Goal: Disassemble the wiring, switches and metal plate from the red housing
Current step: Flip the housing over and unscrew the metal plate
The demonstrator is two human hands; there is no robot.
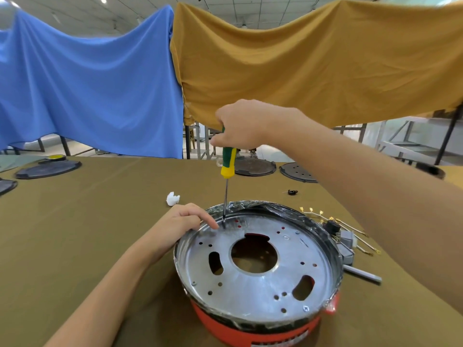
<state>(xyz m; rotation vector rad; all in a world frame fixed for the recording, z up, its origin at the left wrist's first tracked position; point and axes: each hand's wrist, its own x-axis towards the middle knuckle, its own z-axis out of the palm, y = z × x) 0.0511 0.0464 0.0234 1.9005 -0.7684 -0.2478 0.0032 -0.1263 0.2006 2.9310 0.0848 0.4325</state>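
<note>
Two hands on this, each w/ its own job. My right hand (241, 125) wraps the top of the screwdriver (228, 162) handle, fingers curled round it, shaft held near upright so the tip sits square on a screw at the far-left edge of the metal plate (260, 279); I'd say upright keeps the bit from slipping out. My left hand (180, 221) rests on the rim just beside the tip, index finger stretched out straight onto the plate, other fingers loosely curled, holding nothing; prob. there to steady the plate and guide the tip. Plate still sits in the red housing (225, 324), which stands on the desk (87, 221) right in front of me. At least 2 more screws show on the plate, near side and far right, so plate removal looks early. Wiring w/ brass terminals (333, 221) and grey switch parts (347, 244) already lie out on the desk, right of the housing.
</note>
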